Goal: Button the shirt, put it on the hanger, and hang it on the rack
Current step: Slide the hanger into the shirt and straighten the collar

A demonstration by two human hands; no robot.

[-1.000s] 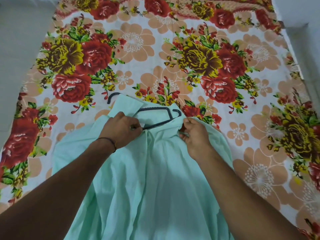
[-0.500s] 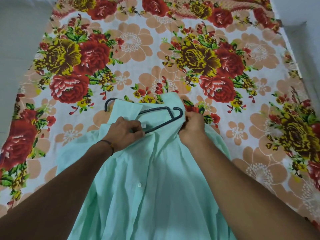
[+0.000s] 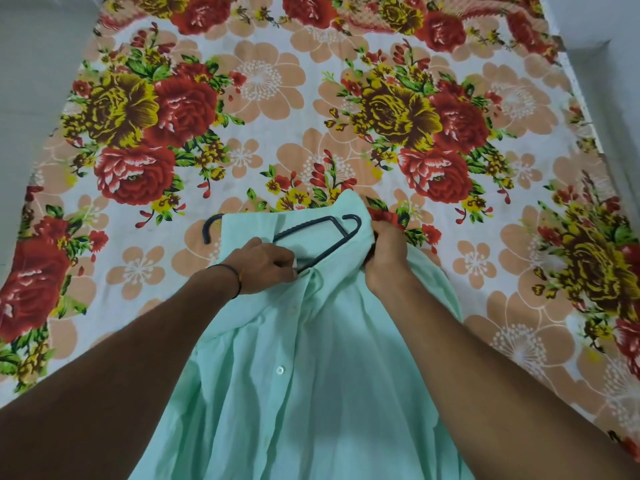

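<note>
A mint-green shirt point(image 3: 311, 393) lies on the flowered bedsheet, collar away from me, with a white button showing on its front placket. A dark plastic hanger point(image 3: 323, 233) lies across the open collar; its hook end sticks out on the left beside the collar. My left hand point(image 3: 263, 266) grips the shirt's left front edge just below the hanger's lower bar. My right hand point(image 3: 388, 252) grips the right collar and shoulder cloth beside the hanger's right end. Part of the hanger is hidden under the cloth.
The flowered bedsheet point(image 3: 263, 109) covers the bed ahead of me. Pale floor point(image 3: 34, 81) runs along the left side and a pale wall or ledge point(image 3: 606, 64) along the right. No rack is in view.
My right hand has pulled the right collar cloth up and outward over the hanger's right end. The shirt front has spread flatter, showing a button. My left hand stayed near the placket.
</note>
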